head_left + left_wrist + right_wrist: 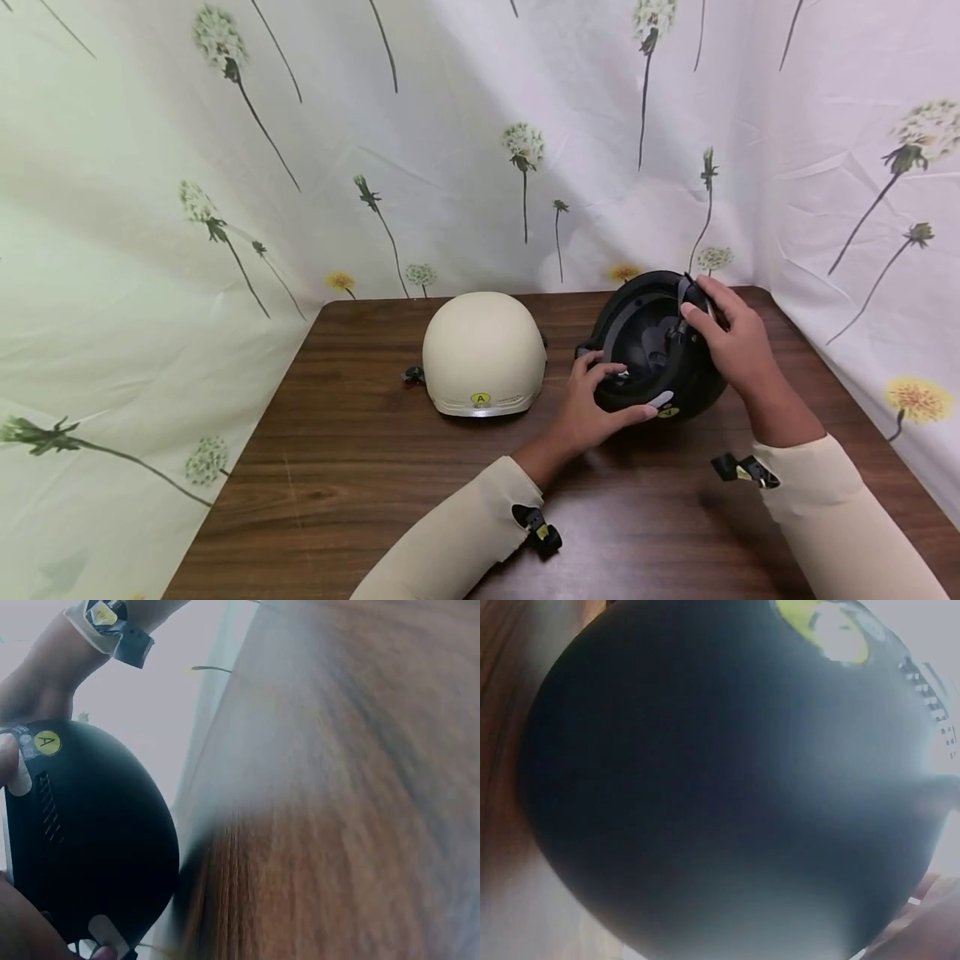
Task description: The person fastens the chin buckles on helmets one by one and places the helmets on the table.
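A black helmet (701,379) is tilted at the right of the table, its padded hollow turned up toward the head camera. At its near left rim, my left hand (588,408) grips the edge, thumb outside near a yellow round label and fingers reaching over the inside. My right hand (738,337) grips the right rim, with the thumb by the grey-black chin strap (684,293). The left wrist view shows the smooth outer shell (112,825) with a yellow "A" sticker (47,742) and a row of vent slots. In the right wrist view the shell (705,765) fills most of the picture.
To the left stands a cream helmet (483,350), dome up, with a yellow "A" label and a black buckle (412,376) sticking out at its left. Both rest on a dark wood table (337,483). Flower-printed white cloth (450,167) encloses the back and sides.
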`<state>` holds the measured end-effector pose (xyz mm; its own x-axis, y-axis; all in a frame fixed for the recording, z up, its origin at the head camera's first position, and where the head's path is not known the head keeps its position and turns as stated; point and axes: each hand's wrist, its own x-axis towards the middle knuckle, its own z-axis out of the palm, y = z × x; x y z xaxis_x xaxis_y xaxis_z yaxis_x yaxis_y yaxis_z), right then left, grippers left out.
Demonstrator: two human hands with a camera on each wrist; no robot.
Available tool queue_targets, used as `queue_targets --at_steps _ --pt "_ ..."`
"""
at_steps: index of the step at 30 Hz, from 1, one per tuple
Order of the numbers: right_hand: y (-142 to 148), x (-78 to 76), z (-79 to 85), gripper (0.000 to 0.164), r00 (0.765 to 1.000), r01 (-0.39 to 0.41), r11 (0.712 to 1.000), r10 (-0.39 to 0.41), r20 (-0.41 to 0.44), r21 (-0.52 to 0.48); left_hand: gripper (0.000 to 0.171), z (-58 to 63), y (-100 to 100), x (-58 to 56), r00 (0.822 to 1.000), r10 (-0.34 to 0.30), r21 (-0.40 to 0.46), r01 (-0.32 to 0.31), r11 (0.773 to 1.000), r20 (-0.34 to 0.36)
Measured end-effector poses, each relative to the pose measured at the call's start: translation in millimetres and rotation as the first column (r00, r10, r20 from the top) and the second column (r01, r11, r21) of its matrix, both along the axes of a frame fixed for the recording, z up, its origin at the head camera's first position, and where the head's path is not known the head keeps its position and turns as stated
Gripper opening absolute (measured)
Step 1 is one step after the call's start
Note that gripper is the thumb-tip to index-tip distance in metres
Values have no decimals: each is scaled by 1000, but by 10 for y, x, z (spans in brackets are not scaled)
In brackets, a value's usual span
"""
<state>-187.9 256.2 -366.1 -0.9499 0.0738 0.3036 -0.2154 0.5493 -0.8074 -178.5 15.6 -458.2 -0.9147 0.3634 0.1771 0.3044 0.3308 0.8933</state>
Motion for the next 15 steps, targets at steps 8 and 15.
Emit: queue_targets --at_steps 8,15 --pt "90 -12 -122 64 995 -70 997 67 -76 -30 67 10 -4 16 994 25 -63 -32 997 -109" --pt "65 -6 -88 65 997 -53 998 52 -62 -23 65 180 12 32 954 -23 -92 -5 996 -299"
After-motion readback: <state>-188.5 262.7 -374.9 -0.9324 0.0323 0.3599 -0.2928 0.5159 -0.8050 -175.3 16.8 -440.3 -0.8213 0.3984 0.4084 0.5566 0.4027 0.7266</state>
